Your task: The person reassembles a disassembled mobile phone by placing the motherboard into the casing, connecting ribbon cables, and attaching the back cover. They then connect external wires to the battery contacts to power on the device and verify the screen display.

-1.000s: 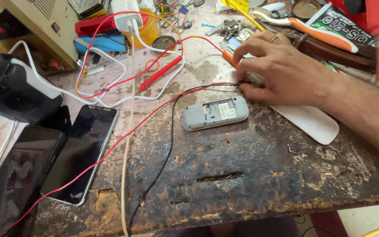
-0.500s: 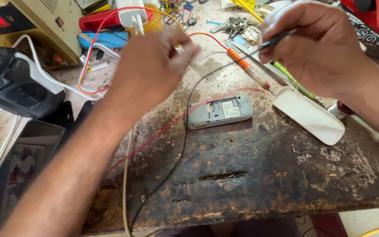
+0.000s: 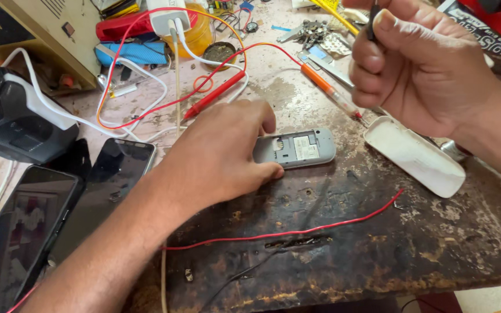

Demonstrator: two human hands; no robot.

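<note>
I have my left hand (image 3: 221, 153) down on the counter (image 3: 378, 255), fingers curled and thumb pressed against the near left end of the small grey device (image 3: 296, 148), which lies back-side up with its cover off and its inner bay showing. Its long axis runs left to right, tipped slightly up toward the far right, so most of its length extends rightward out from under my left hand. My right hand (image 3: 418, 64) is raised above the far right of the scene, closed in a loose fist around a thin dark tool (image 3: 373, 16) whose tip I cannot see; it hangs well clear of the device, up and to the right of it. So the left hand is the one touching the device, and the right would have to come down and to the left to meet its open back.

Just right of the device lies one white oval cover (image 3: 416, 155), inner face up, near but not touching it.

Counting what I see: one grey device, one white cover, two dark smartphones (image 3: 97, 191) lying side by side at the near left, one red probe (image 3: 215, 95) at centre far, one orange-handled screwdriver (image 3: 327, 88) pointing toward the cover, and one loose red wire (image 3: 297, 232) crossing the near counter.
</note>
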